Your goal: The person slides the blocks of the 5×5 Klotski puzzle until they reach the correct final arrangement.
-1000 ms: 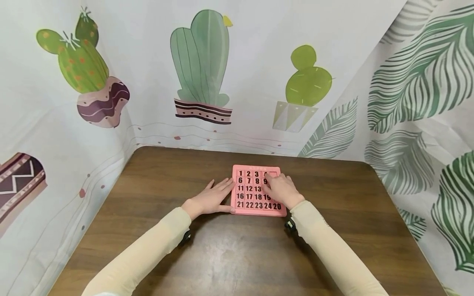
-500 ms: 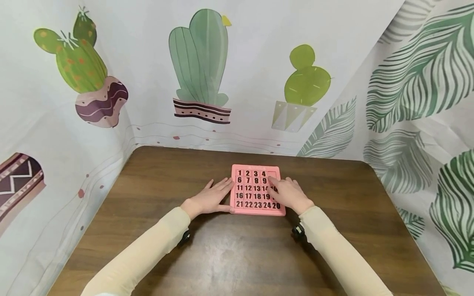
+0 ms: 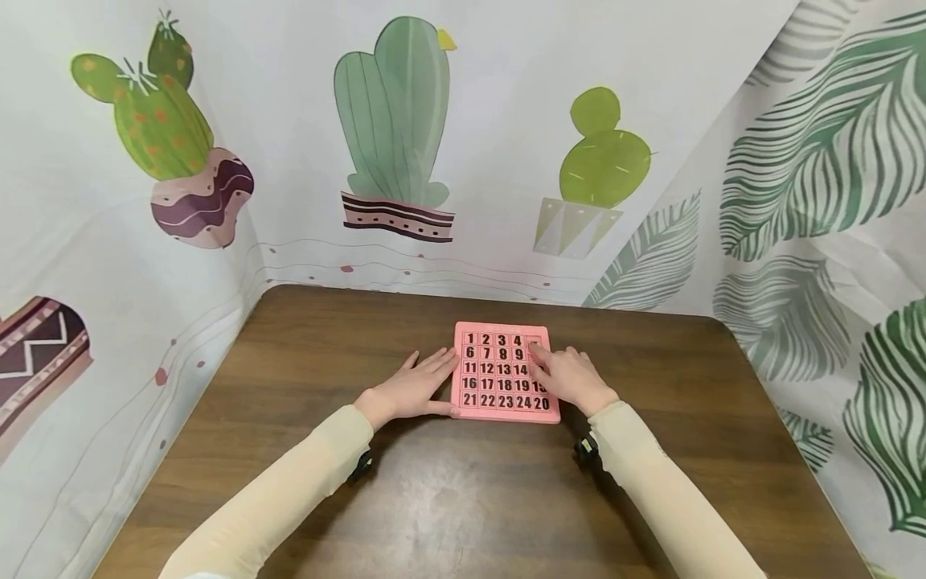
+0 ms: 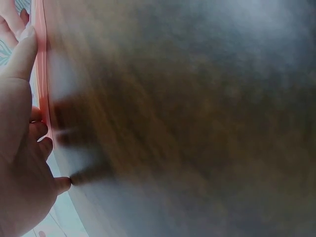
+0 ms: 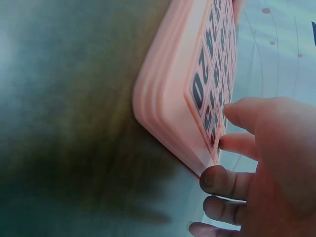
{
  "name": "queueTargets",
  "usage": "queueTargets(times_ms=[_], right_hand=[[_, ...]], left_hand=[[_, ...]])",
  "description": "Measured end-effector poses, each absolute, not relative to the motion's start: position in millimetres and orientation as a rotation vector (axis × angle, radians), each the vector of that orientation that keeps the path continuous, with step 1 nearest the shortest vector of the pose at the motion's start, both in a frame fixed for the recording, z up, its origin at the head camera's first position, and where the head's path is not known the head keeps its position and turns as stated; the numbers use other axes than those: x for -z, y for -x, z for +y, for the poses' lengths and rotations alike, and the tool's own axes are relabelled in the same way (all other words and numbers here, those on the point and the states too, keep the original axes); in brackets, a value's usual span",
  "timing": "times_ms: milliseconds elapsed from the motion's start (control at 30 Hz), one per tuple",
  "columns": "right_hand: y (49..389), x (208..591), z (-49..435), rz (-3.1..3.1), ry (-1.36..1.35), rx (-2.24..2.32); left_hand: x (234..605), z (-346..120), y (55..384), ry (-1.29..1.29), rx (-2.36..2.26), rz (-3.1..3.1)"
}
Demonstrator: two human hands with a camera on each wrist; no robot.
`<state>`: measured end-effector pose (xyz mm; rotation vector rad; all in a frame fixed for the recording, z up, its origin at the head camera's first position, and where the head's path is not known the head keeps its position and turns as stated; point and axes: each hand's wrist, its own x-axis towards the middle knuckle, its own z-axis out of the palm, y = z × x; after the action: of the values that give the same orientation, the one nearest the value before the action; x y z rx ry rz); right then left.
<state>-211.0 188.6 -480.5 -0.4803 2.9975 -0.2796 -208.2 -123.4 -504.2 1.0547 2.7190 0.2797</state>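
A pink sliding number puzzle [image 3: 505, 392] lies flat on the table, its black-numbered tiles in rows. My left hand [image 3: 411, 388], fingers straight, rests along the puzzle's left side, its thumb by the near left corner; the left wrist view shows the thumb [image 4: 22, 57] against the pink edge. Over the right-hand column is my right hand [image 3: 571, 376], index fingertip touching near the upper right tiles and thumb lower down. Some right-column tiles are hidden under it; 15 shows partly and 20 fully. In the right wrist view the thumb [image 5: 244, 112] meets the tile face.
The brown wooden table [image 3: 441, 498] extends around the puzzle on all sides. Behind it and to both sides hangs a white cloth [image 3: 499, 161] printed with cacti and leaves. A dark device [image 3: 587, 449] sits at the right wrist.
My right hand has shifted right, from the fourth column to the last one, uncovering tiles 4, 9 and 14. The left hand has stayed in place.
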Motion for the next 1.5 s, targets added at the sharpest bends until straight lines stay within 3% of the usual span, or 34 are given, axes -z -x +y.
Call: queueTargets(times_ms=[333,867,1500], right_hand=[[220,483,195,2.951,0.46,0.372],[160,490,220,3.107,0.791,0.274],[181,484,215,3.111,0.728,0.274]], left_hand=[[502,-121,205,-1.066,-0.317,2.715],[501,-123,208,-1.052,-0.295,2.719],[500,-122,205,-1.051,-0.3,2.721]])
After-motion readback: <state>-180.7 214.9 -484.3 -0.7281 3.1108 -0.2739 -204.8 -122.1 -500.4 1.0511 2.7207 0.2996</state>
